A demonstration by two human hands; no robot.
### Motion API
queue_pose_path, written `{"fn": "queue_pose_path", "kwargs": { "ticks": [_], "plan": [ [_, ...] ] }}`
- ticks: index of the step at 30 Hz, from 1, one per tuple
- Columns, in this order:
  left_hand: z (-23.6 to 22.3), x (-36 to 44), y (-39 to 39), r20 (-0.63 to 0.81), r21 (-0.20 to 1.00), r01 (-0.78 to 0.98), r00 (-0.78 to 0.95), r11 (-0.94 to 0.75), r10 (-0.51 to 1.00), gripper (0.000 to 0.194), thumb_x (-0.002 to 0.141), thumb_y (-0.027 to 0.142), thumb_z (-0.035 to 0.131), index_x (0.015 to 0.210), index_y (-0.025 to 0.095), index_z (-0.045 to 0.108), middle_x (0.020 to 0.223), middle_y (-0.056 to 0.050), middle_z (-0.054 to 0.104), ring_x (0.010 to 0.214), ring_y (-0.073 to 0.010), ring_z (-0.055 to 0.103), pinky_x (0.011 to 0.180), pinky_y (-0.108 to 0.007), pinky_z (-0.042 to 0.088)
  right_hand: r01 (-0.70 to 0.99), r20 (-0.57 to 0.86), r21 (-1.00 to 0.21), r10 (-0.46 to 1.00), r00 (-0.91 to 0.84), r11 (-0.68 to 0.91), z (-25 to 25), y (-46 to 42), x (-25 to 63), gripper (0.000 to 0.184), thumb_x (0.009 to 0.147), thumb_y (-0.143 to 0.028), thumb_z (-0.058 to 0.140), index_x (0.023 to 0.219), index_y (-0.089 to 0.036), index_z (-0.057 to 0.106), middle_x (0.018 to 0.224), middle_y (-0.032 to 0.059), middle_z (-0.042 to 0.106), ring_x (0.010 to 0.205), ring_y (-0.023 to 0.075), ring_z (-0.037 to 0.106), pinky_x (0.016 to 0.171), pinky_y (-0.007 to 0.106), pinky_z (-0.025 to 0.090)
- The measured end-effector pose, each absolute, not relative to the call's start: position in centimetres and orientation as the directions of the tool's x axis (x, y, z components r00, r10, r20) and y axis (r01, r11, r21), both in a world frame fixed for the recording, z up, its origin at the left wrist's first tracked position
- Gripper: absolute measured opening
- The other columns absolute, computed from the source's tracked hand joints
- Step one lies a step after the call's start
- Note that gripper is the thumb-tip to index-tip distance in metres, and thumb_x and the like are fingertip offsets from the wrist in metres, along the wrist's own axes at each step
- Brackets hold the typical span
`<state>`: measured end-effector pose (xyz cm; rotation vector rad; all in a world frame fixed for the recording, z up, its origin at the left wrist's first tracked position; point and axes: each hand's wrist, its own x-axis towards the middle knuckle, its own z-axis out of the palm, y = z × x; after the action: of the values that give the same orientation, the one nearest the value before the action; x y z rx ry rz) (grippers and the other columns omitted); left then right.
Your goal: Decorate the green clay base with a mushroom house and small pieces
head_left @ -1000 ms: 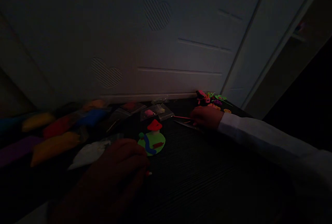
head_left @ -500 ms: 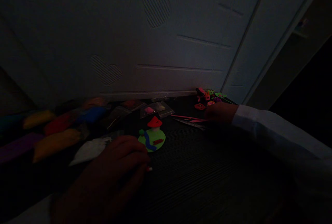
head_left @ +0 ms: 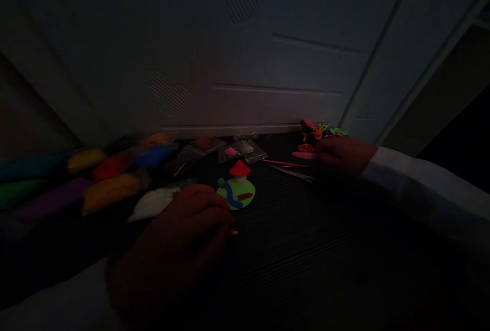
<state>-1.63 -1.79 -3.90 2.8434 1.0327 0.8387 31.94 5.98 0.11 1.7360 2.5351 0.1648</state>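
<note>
The scene is very dark. My left hand point(head_left: 179, 239) rests closed on the dark ribbed surface point(head_left: 306, 249), pinching a tiny red and white bit point(head_left: 232, 232) at its fingertips. Just beyond it sits a green clay disc point(head_left: 237, 191) with a red-capped mushroom, a blue strip and a red bar on it. My right hand point(head_left: 342, 153) reaches far right, in a white sleeve, fingers curled beside a flat pink clay piece point(head_left: 304, 155) and a cluster of small bright clay shapes point(head_left: 319, 131). What it holds, if anything, is hidden.
Several coloured clay packs point(head_left: 111, 190) lie at the left, with a white pack point(head_left: 153, 203) nearer me. Small clear bags point(head_left: 239, 151) and thin pink and metal tools point(head_left: 285, 165) lie behind the disc. A pale panelled wall point(head_left: 248, 65) closes the back.
My right hand has slid further right and back, away from the thin tools toward the bright clay shapes. The view has shifted slightly left. My left hand stays put.
</note>
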Motion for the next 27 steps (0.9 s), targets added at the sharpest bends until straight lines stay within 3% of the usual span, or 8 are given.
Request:
{"fn": "queue_pose_path", "kwargs": {
  "ticks": [2, 5, 8, 11, 13, 21, 27],
  "plan": [
    [-3.7, -1.5, -1.9, 0.471, 0.206, 0.59, 0.64, -0.78, 0.608, 0.014, 0.08, 0.013, 0.048, 0.082, 0.019, 0.061, 0.089, -0.003, 0.06, 0.088, -0.0166, 0.052, 0.076, -0.03, 0.045, 0.927, 0.144, 0.081, 0.916, -0.375, 0.367, 0.4, 4.6, 30.9, 0.027, 0.091, -0.032, 0.037, 0.099, -0.01, 0.051, 0.079, 0.0026, 0.055, 0.065, 0.008, 0.052, 0.061, 0.024, 0.045],
    [-3.4, -1.4, -2.0, 0.464, 0.253, 0.597, 0.615, -0.761, 0.637, 0.015, 0.081, 0.012, 0.047, 0.082, 0.018, 0.061, 0.089, -0.003, 0.059, 0.087, -0.0157, 0.051, 0.076, -0.029, 0.044, 0.862, 0.262, 0.006, 0.831, -0.49, 0.506, -0.1, 1.6, 28.4, 0.028, 0.093, -0.03, 0.027, 0.096, -0.013, 0.049, 0.077, 0.0047, 0.057, 0.063, 0.0097, 0.053, 0.056, 0.022, 0.04],
    [-3.3, -1.4, -2.1, 0.466, 0.265, 0.618, 0.591, -0.74, 0.659, 0.013, 0.08, 0.013, 0.048, 0.081, 0.017, 0.06, 0.088, -0.002, 0.059, 0.087, -0.0148, 0.051, 0.076, -0.028, 0.043, 0.717, 0.234, -0.048, 0.706, -0.668, 0.695, -1.6, -1.4, 26.0, 0.023, 0.091, -0.034, 0.034, 0.1, -0.02, 0.05, 0.082, 0.0008, 0.061, 0.067, 0.0084, 0.057, 0.058, 0.02, 0.041],
    [-3.3, -1.6, -2.3, 0.466, 0.255, 0.623, 0.591, -0.739, 0.659, 0.012, 0.08, 0.013, 0.049, 0.082, 0.018, 0.06, 0.088, -0.001, 0.057, 0.088, -0.014, 0.05, 0.077, -0.027, 0.042, 0.591, 0.304, 0.009, 0.561, -0.77, 0.806, -3.1, -3.3, 25.1, 0.019, 0.091, -0.025, 0.035, 0.104, -0.021, 0.049, 0.077, 0.0, 0.062, 0.063, 0.0095, 0.056, 0.058, 0.024, 0.04],
    [-3.3, -1.6, -2.4, 0.475, 0.261, 0.619, 0.585, -0.741, 0.657, 0.012, 0.08, 0.013, 0.049, 0.084, 0.019, 0.059, 0.09, 0.0, 0.056, 0.091, -0.0135, 0.05, 0.079, -0.026, 0.042, 0.559, 0.309, 0.037, 0.523, -0.794, 0.828, -3.6, -3.7, 25.2, 0.021, 0.091, -0.023, 0.033, 0.107, -0.022, 0.047, 0.081, 0.001, 0.064, 0.061, 0.0105, 0.056, 0.059, 0.027, 0.04],
    [-4.0, -2.0, -2.4, 0.437, 0.304, 0.642, 0.563, -0.704, 0.702, 0.014, 0.081, 0.015, 0.049, 0.088, 0.026, 0.056, 0.099, 0.003, 0.051, 0.097, -0.0122, 0.048, 0.08, -0.023, 0.041, 0.502, 0.244, -0.089, 0.508, -0.826, 0.86, -3.8, -3.1, 26.0, 0.028, 0.09, -0.024, 0.033, 0.117, -0.027, 0.038, 0.081, 0.0016, 0.065, 0.067, 0.0121, 0.06, 0.056, 0.027, 0.042],
    [-3.9, -2.1, -2.6, 0.427, 0.316, 0.668, 0.535, -0.674, 0.729, 0.014, 0.081, 0.018, 0.047, 0.088, 0.027, 0.056, 0.1, 0.003, 0.051, 0.097, -0.0139, 0.048, 0.078, -0.025, 0.042, 0.375, 0.203, -0.272, 0.434, -0.878, 0.886, -3.7, -2.4, 26.3, 0.04, 0.085, -0.022, 0.041, 0.125, -0.027, 0.034, 0.066, -0.002, 0.061, 0.052, 0.0102, 0.056, 0.051, 0.027, 0.043]
  ]
}}
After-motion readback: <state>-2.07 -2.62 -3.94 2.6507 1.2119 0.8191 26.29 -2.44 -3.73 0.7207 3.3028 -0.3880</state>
